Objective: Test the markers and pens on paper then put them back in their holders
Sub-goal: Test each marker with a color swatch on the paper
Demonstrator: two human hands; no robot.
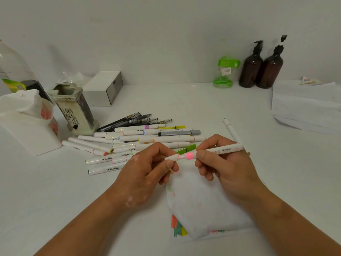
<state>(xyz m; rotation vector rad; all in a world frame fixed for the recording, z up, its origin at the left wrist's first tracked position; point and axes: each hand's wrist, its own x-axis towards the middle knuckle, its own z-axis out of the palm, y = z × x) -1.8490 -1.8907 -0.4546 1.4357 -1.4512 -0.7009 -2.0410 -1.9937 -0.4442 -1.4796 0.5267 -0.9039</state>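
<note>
At far left a white holder (27, 124) and a square patterned holder (73, 108) stand upright, well apart from the hands; just right of them a heap of markers and pens (140, 139) lies flat on the white table (184, 100). In front of the heap, the person's left hand (147, 169) pinches the left end of a pink-banded marker (217, 150) with thumb and curled fingertips, seemingly at its cap (172, 157); whether the cap is fully seated cannot be told. The marker's long axis runs left to right, rising slightly rightward, above a scribbled sheet of paper (203, 209). The right hand (225, 163) grips the barrel just right of the pink band, thumb and fingers curled round it; any capping or uncapping would likely run along that axis, at the left hand's end.
</note>
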